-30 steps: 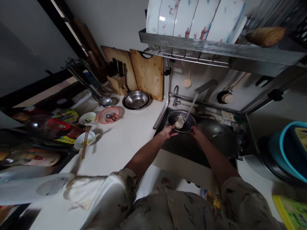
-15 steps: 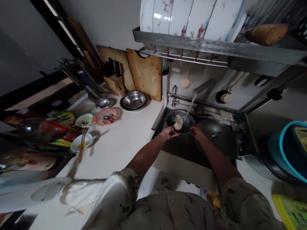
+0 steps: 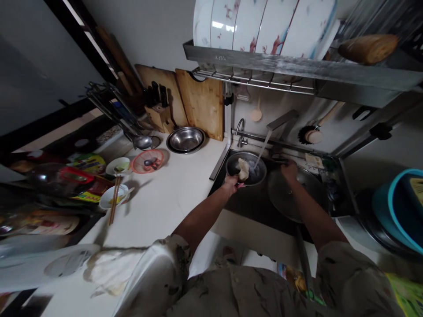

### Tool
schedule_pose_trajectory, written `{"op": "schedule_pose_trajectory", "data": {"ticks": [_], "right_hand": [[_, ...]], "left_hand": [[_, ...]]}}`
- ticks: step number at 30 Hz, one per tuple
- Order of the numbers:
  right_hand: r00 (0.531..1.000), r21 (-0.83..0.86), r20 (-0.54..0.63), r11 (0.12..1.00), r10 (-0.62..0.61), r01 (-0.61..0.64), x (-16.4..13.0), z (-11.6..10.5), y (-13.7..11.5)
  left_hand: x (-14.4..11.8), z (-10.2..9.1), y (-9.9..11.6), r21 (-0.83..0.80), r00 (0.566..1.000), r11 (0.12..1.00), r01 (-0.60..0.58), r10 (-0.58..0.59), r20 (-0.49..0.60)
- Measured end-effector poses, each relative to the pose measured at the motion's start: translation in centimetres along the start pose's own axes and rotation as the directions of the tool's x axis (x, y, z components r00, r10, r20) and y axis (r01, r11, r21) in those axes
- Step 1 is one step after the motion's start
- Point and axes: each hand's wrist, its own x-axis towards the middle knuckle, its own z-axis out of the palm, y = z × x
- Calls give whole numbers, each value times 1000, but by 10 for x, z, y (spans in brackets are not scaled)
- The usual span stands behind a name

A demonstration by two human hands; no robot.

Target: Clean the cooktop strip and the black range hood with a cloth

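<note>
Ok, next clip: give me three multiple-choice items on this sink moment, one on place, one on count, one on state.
1. Where is the dark bowl that the left hand holds?
A. over the sink
B. on the white counter
C. up in the dish rack

2. How many wooden cutting boards lean against the wall?
A. one
B. two
C. four

3. What is the faucet doing?
A. turned off
B. running into the bowl
C. covered by a cloth

Answers: 1 A, the bowl sits above the basin; 2 B, two boards stand side by side; 3 B, a stream falls from the spout into the bowl.
</note>
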Motion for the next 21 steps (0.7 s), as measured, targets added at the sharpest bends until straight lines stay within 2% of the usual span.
{"op": "schedule_pose_trajectory", "data": {"ticks": [3,8,13,21], "right_hand": [[996,-124,-46,990,-79,73,8,-9,-1],[991,-255,15,958,-134,133,10,-3,5],[987,-301,82,941,-140,158,12,5,11],[980,-331,139,926,-142,182,14,3,14]], "left_hand": [[-2,-1,2,0,1000,1000,-24,24,-10],[-4,-1,5,2,999,1000,-26,26,-24],[-7,0,6,-5,999,1000,-20,20,-28],[-7,-1,5,20,999,1000,-23,24,-25]]}}
